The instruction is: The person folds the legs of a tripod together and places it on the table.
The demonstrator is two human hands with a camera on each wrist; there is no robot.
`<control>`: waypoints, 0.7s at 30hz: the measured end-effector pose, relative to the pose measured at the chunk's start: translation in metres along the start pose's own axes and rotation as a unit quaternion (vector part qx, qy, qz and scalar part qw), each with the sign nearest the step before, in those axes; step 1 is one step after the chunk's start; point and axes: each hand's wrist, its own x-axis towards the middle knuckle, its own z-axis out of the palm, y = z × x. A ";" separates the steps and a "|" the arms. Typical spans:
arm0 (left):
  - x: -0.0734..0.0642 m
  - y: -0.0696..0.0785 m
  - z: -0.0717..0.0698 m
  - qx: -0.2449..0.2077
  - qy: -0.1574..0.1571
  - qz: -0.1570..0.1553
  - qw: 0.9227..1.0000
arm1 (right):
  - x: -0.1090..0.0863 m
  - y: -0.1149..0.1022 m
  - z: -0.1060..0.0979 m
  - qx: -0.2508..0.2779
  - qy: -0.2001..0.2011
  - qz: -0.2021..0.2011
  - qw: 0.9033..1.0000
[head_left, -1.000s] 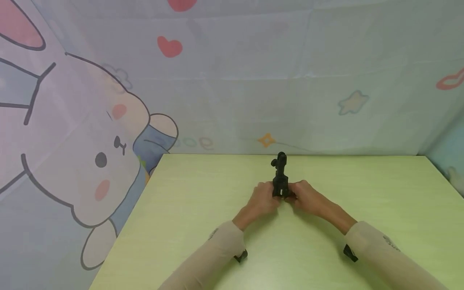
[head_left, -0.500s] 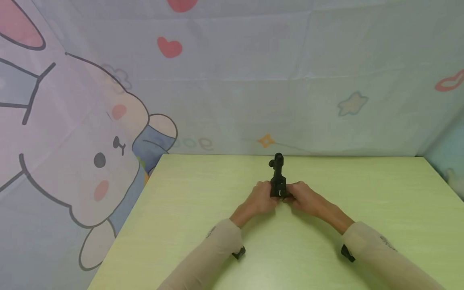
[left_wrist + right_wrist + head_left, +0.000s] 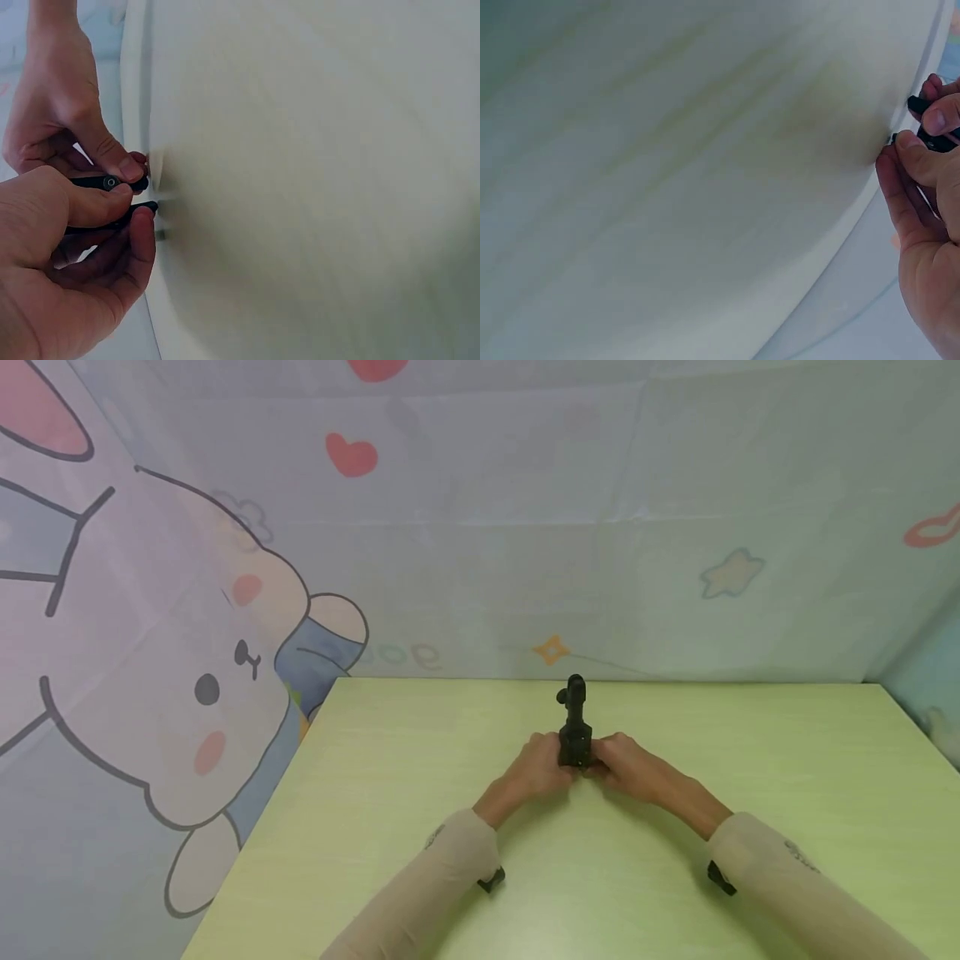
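A small black tripod-like stand (image 3: pixel 575 714) points away from me near the far part of the table, a round knob on its left side. Its lower end sits between my two hands. My left hand (image 3: pixel 543 768) grips it from the left, and my right hand (image 3: pixel 628 767) pinches it from the right. In the left wrist view, slim black leg-like pieces (image 3: pixel 112 182) with a round rivet show between the thumbs and fingers. The right wrist view catches the right hand (image 3: pixel 930 202) with its thumb pressed to a dark tip, the left hand (image 3: pixel 946 112) just above it.
A pale yellow-green table (image 3: pixel 420 727) spreads under both forearms. Behind it hangs a cloth backdrop (image 3: pixel 487 568) printed with a rabbit, hearts and stars. Black straps or mounts (image 3: pixel 492 880) show under the sleeve cuffs.
The stand and both hands have shifted slightly left. A pale mark at the stand's lower end, visible earlier, is now mostly out of sight. Both hands keep their hold.
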 end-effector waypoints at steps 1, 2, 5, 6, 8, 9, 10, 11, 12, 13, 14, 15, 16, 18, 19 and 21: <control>0.000 0.000 0.000 0.002 -0.001 0.003 1.000 | 0.000 0.000 -0.001 0.004 -0.002 0.006 1.000; 0.000 0.000 0.001 0.003 -0.002 0.006 1.000 | 0.000 0.000 -0.001 0.008 -0.004 0.010 1.000; -0.001 0.000 0.002 0.015 -0.002 0.019 1.000 | 0.000 0.000 -0.002 0.025 -0.006 0.021 0.999; -0.001 0.000 0.002 0.018 -0.001 0.023 1.000 | 0.000 -0.001 -0.002 0.032 -0.004 0.024 0.999; -0.002 0.000 0.003 0.024 0.003 0.032 0.999 | -0.001 -0.001 -0.003 0.048 0.000 0.029 0.998; -0.003 0.000 0.003 0.027 0.005 0.037 0.999 | -0.002 -0.002 -0.004 0.056 0.002 0.031 0.998; -0.003 0.000 0.004 0.025 0.007 0.041 0.999 | -0.003 -0.002 -0.004 0.062 0.004 0.034 0.997; -0.004 0.000 0.004 0.020 0.008 0.044 0.999 | -0.004 -0.003 -0.004 0.068 0.007 0.039 0.997; -0.005 -0.001 0.003 0.012 0.008 0.045 0.999 | -0.005 -0.004 -0.005 0.076 0.009 0.043 0.996; -0.006 -0.001 0.003 0.004 0.009 0.047 0.999 | -0.006 -0.004 -0.005 0.079 0.011 0.045 0.996; -0.006 -0.002 0.003 -0.005 0.008 0.048 0.999 | -0.006 -0.004 -0.005 0.083 0.012 0.048 0.995; -0.007 -0.003 0.002 -0.016 0.008 0.050 0.999 | -0.007 -0.005 -0.004 0.085 0.014 0.051 0.995; -0.008 -0.003 0.002 -0.023 0.008 0.053 0.998 | -0.008 -0.005 -0.004 0.087 0.016 0.055 0.995; -0.009 -0.006 0.001 -0.035 0.010 0.057 0.998 | -0.009 -0.006 -0.004 0.091 0.020 0.060 0.994; -0.009 -0.007 0.001 -0.042 0.011 0.057 0.997 | -0.010 -0.006 -0.003 0.092 0.022 0.062 0.994; -0.010 -0.009 0.001 -0.055 0.017 0.055 0.997 | -0.011 -0.008 -0.002 0.099 0.026 0.061 0.993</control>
